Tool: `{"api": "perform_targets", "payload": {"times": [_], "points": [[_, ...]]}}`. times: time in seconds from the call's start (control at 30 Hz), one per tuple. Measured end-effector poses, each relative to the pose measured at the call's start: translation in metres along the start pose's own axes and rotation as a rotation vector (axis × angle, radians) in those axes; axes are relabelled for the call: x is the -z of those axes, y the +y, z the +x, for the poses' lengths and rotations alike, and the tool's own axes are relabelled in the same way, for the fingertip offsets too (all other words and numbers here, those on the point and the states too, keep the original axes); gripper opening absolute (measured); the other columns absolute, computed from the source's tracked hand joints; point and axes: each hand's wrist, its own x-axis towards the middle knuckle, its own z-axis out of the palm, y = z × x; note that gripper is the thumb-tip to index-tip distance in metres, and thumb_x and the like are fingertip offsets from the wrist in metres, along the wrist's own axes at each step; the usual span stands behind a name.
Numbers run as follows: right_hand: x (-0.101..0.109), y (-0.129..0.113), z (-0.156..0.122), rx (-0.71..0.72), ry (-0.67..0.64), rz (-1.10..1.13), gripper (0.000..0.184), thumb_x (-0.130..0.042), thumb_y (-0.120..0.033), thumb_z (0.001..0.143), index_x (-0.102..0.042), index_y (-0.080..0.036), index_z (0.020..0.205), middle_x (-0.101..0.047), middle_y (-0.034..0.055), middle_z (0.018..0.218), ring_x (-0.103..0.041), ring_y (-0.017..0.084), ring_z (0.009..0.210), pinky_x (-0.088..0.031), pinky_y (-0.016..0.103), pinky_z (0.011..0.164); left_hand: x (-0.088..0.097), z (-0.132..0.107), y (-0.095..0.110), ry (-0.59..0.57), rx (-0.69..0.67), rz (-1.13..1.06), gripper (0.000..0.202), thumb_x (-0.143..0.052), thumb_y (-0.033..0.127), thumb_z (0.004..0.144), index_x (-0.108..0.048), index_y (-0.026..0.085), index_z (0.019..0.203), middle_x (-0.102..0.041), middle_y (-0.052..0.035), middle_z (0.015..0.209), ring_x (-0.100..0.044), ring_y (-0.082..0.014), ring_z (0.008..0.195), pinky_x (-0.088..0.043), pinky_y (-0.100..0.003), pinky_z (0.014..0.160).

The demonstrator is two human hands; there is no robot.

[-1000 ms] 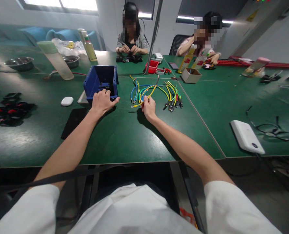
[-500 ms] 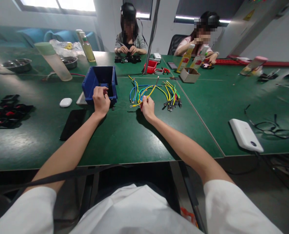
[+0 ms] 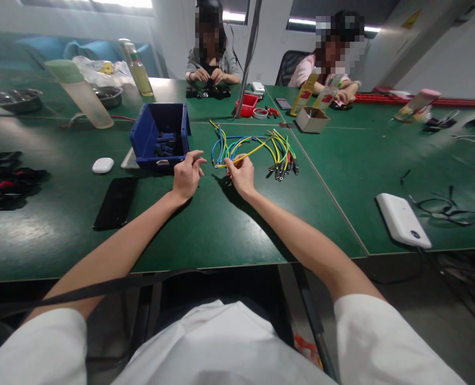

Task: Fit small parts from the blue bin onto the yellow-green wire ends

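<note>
My right hand [image 3: 241,176] pinches a yellow wire [image 3: 257,148] near its ring terminal end, which points left; the rest slants up to the right. Just left of it is my left hand [image 3: 186,176], its fingers curled near the front right corner of a blue bin [image 3: 139,145]. Whatever its fingertips hold is too small to make out. Small black sleeves [image 3: 167,148] lie inside the bin. Behind my right hand is a loose bunch of blue, yellow and green wires [image 3: 220,140]. Wires with black sleeved ends [image 3: 280,170] lie in a pile to the right.
A black phone [image 3: 116,203] and a white case [image 3: 103,166] lie left. Farther back stand a bottle [image 3: 87,99], a red tray [image 3: 247,105] and a small carton [image 3: 311,121]. A white power bank [image 3: 403,220] and glasses [image 3: 448,211] lie right. Two people sit opposite.
My left hand has come out of the blue bin and moved right, toward my right hand. My right hand still holds the yellow wire, now tilted lower.
</note>
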Motion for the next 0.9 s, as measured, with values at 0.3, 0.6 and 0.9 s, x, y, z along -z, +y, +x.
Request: {"api": "perform_targets", "payload": {"times": [0.3, 0.6, 0.9], "points": [[-0.003, -0.003, -0.002, -0.057, -0.006, 0.127, 0.027, -0.052, -0.048, 0.091, -0.042, -0.023, 0.095, -0.062, -0.0032, 0.071, -0.066, 0.012, 0.058, -0.051, 0.021, 0.050, -0.004, -0.008, 0.017, -0.288, -0.025, 0.265, 0.032, -0.035, 0.034, 0.099, -0.061, 0.016, 0.105, -0.068, -0.0063, 0.077, -0.063, -0.0177, 0.065, -0.043, -0.027, 0.063], [-0.006, 0.000, 0.001, -0.061, -0.017, 0.179, 0.027, -0.048, -0.049, 0.094, -0.039, -0.023, 0.094, -0.069, 0.0028, 0.085, -0.070, 0.014, 0.065, -0.058, 0.026, 0.060, -0.003, -0.004, 0.001, -0.409, 0.077, 0.336, 0.029, -0.041, 0.030, 0.095, -0.066, 0.017, 0.093, -0.065, -0.0064, 0.069, -0.059, -0.0189, 0.059, -0.040, -0.029, 0.060], [-0.002, 0.002, 0.000, 0.004, -0.031, 0.047, 0.037, -0.070, -0.030, 0.075, -0.038, -0.024, 0.093, -0.066, -0.0017, 0.079, -0.069, 0.015, 0.066, -0.057, 0.028, 0.064, -0.002, 0.000, -0.008, -0.481, 0.006, 0.041, 0.026, -0.064, 0.042, 0.084, -0.066, 0.016, 0.080, -0.065, -0.0018, 0.068, -0.057, -0.0147, 0.060, -0.040, -0.026, 0.059]]}}
